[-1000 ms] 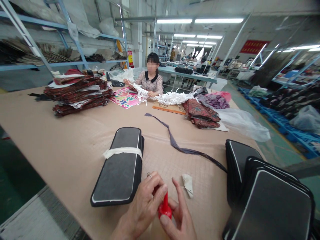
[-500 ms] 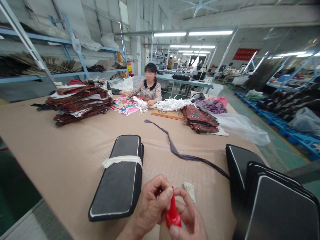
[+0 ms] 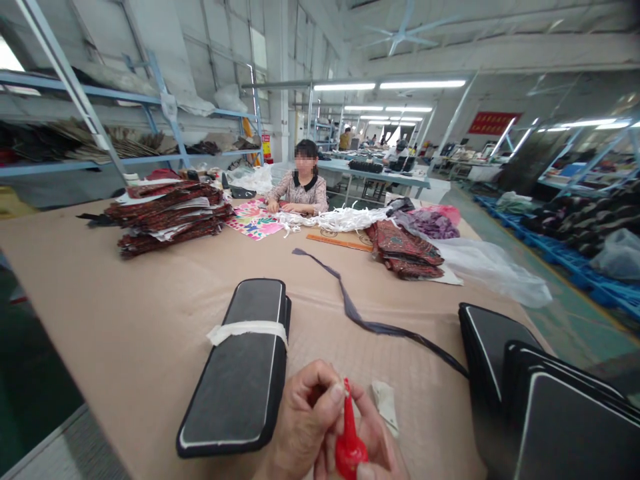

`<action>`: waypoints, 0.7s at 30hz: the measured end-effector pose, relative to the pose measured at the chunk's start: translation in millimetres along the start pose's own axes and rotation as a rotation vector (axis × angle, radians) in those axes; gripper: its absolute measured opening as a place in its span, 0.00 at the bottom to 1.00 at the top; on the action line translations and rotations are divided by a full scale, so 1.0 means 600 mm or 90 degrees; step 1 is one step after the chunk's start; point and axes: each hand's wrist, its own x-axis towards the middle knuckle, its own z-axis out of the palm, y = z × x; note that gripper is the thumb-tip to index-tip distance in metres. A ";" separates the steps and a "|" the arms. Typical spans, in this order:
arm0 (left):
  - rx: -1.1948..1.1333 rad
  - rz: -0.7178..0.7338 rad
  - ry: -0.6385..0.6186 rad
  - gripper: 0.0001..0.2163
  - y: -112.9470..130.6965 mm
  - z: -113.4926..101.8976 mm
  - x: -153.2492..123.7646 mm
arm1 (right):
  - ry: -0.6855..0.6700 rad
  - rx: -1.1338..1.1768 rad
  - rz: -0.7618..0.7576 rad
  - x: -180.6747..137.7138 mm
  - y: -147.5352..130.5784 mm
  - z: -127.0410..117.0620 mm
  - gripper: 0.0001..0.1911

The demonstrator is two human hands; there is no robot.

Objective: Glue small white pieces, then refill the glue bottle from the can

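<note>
Close to me, my right hand is wrapped round a bottle with a pointed red nozzle cap, which stands tilted upward. My left hand is closed, its thumb and forefinger pinched at the tip of that red nozzle; whether anything small sits between them I cannot make out. Just left of my hands lies a stack of black padded panels with white edging lines, bound by a cream fabric strip. A small cream scrap lies beyond my right hand.
More black panels are stacked at the right. A dark ribbon strip crosses the brown table. Patterned red fabric is piled at the far left and far right. A co-worker sits opposite by white strips.
The view has tilted up slightly, so the table items sit lower. My hands stay at the red nozzle. The co-worker's hands have moved closer together.
</note>
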 end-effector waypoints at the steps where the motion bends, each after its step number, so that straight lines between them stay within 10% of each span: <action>1: 0.083 0.036 0.000 0.16 0.004 -0.006 0.002 | -0.001 -0.003 -0.018 0.001 0.000 0.001 0.41; 4: 0.252 0.115 -0.013 0.09 0.019 -0.028 0.008 | 0.033 -0.016 -0.066 0.001 -0.003 0.004 0.37; 10: 0.115 0.127 -0.172 0.22 0.030 -0.052 0.008 | 0.048 -0.119 -0.081 -0.007 -0.014 0.010 0.30; 21: 0.282 0.024 -0.126 0.08 0.051 -0.034 0.012 | 0.088 -0.438 -0.075 -0.025 -0.019 -0.021 0.08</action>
